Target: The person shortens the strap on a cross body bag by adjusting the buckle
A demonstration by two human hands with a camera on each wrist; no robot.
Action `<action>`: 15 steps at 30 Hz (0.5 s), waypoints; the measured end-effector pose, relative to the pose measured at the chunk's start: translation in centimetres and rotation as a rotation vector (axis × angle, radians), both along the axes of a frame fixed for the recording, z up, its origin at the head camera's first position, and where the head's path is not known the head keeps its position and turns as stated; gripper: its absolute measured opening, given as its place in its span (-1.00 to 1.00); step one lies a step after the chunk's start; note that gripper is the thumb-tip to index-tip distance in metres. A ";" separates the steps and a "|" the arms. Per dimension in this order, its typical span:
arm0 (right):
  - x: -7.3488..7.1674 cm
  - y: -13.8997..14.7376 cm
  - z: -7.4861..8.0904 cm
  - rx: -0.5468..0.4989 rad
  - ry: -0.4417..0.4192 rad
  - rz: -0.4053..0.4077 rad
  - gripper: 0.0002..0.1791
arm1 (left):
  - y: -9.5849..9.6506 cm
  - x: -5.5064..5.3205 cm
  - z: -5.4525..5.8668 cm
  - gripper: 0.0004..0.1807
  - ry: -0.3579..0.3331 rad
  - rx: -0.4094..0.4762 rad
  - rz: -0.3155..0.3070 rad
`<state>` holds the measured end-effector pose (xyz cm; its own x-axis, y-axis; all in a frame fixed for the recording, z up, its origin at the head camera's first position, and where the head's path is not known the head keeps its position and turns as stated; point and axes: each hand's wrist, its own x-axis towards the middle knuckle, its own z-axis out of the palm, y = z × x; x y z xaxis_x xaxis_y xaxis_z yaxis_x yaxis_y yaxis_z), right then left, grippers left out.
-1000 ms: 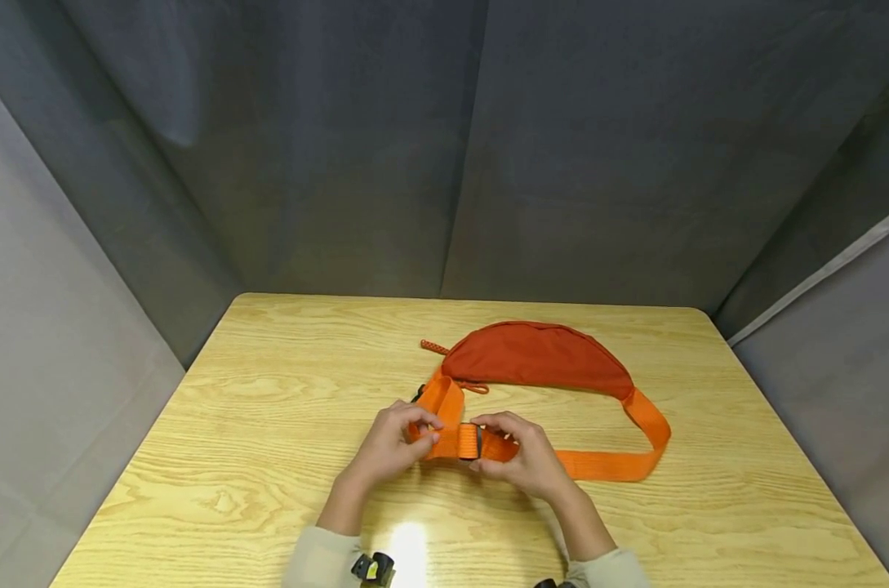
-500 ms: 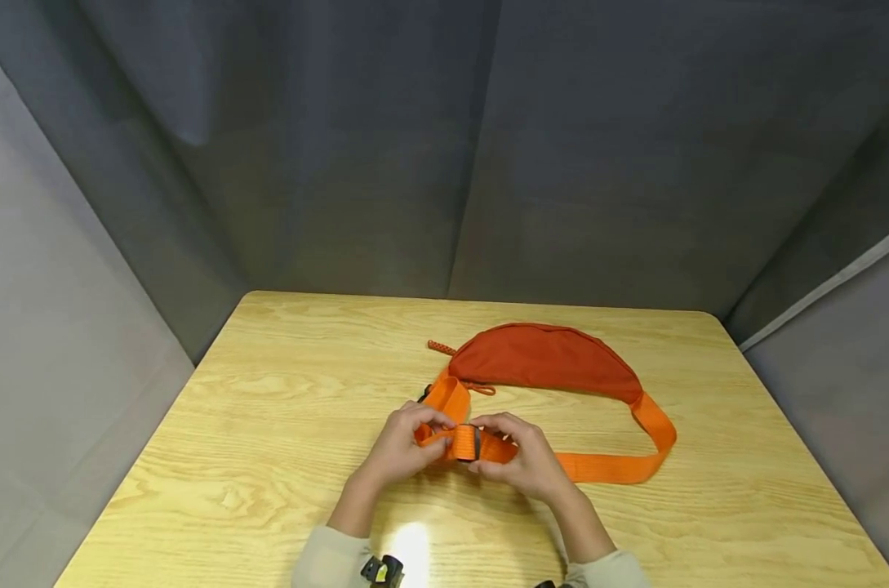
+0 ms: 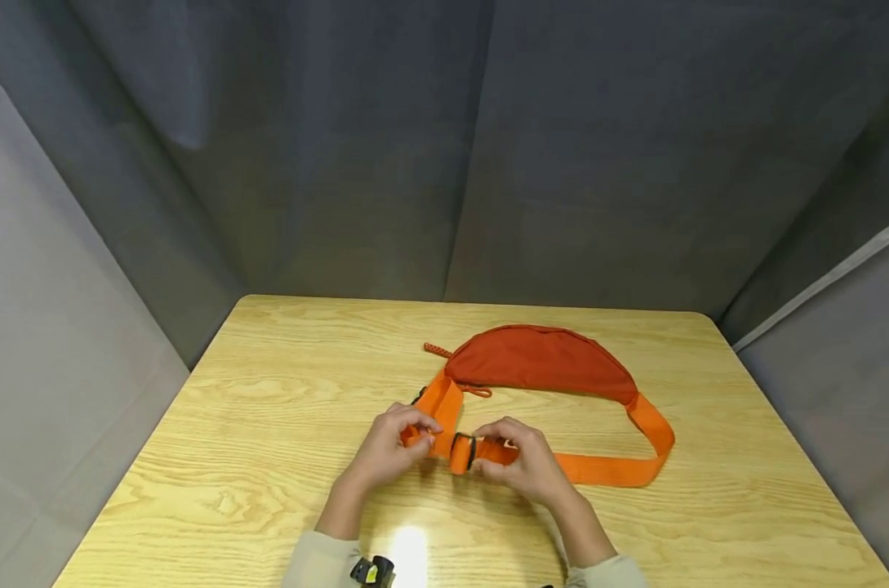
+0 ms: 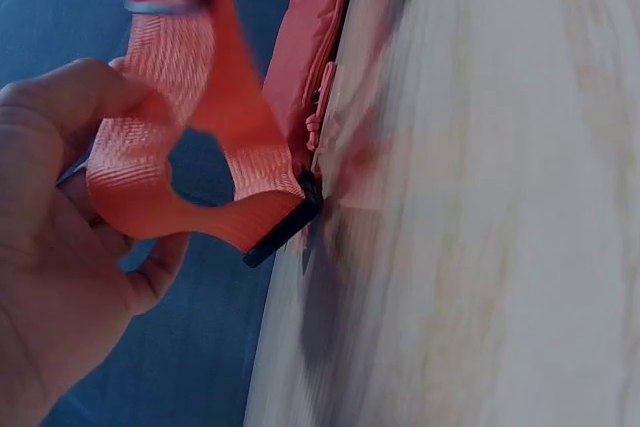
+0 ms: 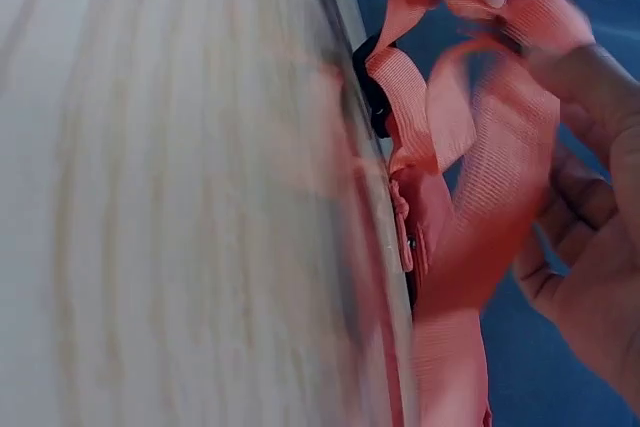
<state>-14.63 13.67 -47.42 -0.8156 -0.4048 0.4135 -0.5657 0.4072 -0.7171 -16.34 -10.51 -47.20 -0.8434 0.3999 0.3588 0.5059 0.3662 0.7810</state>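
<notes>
The red waist pouch (image 3: 540,359) is lying on the wood-grain table (image 3: 253,408), right of centre and towards the far edge, its curved side facing away from the person. A patterned zip pull (image 3: 437,350) is projecting from its left end, and a thin cord loop (image 3: 477,391) is lying just below that end.

The orange strap (image 3: 609,471) is running from the pouch's right end, bending round and returning along the near side to the hands. The left hand (image 3: 385,445) is pinching the strap between thumb and fingers, where it is forming an open loop. A black buckle (image 4: 288,227) is sitting on that loop, beyond the fingers.

The right hand (image 3: 521,459) is pinching the strap beside the black slide buckle (image 3: 473,451); the right-wrist view is blurring the exact contact. A short fold of strap is passing through this slide buckle, between the two hands. Light sleeves (image 3: 321,559) are covering both forearms. Dark grey curtains (image 3: 341,163) are hanging behind the table.
</notes>
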 end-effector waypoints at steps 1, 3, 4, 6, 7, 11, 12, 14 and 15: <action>0.0 0.0 0.0 -0.004 -0.003 0.007 -0.56 | 0.0 0.0 0.1 -0.84 -0.007 0.007 0.002; 0.0 0.0 0.1 -0.005 -0.025 0.025 -0.55 | 0.1 0.0 0.1 -0.83 -0.023 0.023 0.001; -0.1 -0.1 0.1 -0.004 -0.046 0.036 -0.51 | 0.2 0.0 0.1 -0.83 -0.032 0.032 -0.002; -0.1 -0.2 0.0 0.004 -0.090 0.054 -0.43 | 0.3 0.0 0.2 -0.85 -0.050 0.048 -0.014; -0.1 -0.2 0.0 0.009 -0.113 0.057 -0.39 | 0.4 0.0 0.2 -0.86 -0.054 0.053 -0.018; 0.0 -0.5 0.0 0.017 -0.125 0.043 -0.29 | 0.6 -0.1 0.2 -0.86 -0.063 0.061 -0.015; 0.0 -0.5 0.0 0.014 -0.114 0.035 -0.28 | 0.7 -0.1 0.3 -0.85 -0.065 0.063 -0.013; 0.0 -0.6 0.0 0.004 -0.081 0.026 -0.27 | 0.7 -0.1 0.3 -0.84 -0.070 0.065 -0.008; -0.1 -0.7 -0.1 -0.001 -0.061 0.024 -0.28 | 0.7 -0.1 0.3 -0.84 -0.073 0.065 -0.006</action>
